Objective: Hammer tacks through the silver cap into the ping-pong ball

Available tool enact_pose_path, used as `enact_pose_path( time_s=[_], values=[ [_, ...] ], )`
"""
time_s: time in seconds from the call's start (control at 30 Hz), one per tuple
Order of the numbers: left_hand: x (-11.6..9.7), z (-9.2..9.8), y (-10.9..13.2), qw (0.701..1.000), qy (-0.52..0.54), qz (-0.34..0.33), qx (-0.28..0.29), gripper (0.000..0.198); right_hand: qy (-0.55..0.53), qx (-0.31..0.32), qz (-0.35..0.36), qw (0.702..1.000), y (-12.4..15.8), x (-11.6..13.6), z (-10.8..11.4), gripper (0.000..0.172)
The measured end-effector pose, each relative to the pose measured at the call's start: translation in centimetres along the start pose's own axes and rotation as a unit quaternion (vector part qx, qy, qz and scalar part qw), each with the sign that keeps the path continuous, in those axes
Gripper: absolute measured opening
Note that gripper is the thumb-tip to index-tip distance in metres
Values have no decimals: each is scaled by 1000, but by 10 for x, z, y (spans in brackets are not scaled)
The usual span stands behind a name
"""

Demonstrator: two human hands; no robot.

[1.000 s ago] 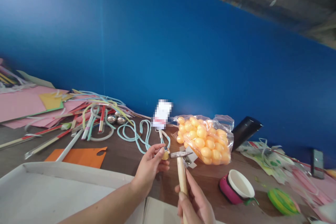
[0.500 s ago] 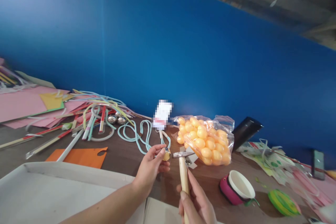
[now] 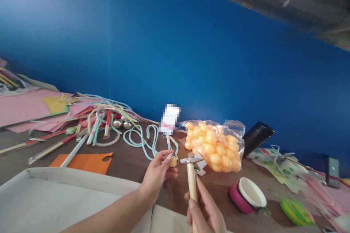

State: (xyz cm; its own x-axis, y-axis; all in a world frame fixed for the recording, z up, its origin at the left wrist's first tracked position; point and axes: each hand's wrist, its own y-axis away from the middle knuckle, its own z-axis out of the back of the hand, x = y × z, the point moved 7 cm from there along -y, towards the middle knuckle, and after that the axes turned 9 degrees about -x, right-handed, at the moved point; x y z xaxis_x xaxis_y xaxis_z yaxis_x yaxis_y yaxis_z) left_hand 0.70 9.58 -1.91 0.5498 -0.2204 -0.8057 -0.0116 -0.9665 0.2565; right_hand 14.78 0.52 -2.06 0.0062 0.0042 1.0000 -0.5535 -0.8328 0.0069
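Two hands in view, the left hand and the right hand. One wooden-handled hammer, one small yellow ball. One clear bag of orange balls (too many to count), two silver balls, one pink cup, one orange sheet, one black cylinder.

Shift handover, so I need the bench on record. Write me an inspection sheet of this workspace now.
Surface: brown wooden table, white tray at near edge.
Job's things: small hammer, its head near a small yellow ball.
Clutter: bag of orange balls, pink cup, black cylinder, orange sheet, pile of straws.
Grippers: left hand pinches the ball; right hand grips the hammer handle.
Cables: teal cord looped on the table.
Surroundings: blue wall behind.
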Motion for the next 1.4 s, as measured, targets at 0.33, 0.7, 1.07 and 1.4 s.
enact_pose_path(
  time_s=[0.33, 0.7, 1.07, 1.4],
  values=[
    [1, 0, -2, 1000, 11, 0, -2, 34, 12, 12, 8, 1000, 1, -1, -2, 67],
    [-4, -3, 3, 999, 41, 24, 23, 36, 6, -6, 8, 1000, 1, 7, 1, 72],
    [-4, -5, 6, 998, 40, 25, 47, 37, 26, -16, 27, 999, 4, 10, 2, 70],
    [-6, -6, 6, 998, 33, 23, 46, 37, 52, -15, 42, 998, 6, 13, 1, 66]
  ],
)
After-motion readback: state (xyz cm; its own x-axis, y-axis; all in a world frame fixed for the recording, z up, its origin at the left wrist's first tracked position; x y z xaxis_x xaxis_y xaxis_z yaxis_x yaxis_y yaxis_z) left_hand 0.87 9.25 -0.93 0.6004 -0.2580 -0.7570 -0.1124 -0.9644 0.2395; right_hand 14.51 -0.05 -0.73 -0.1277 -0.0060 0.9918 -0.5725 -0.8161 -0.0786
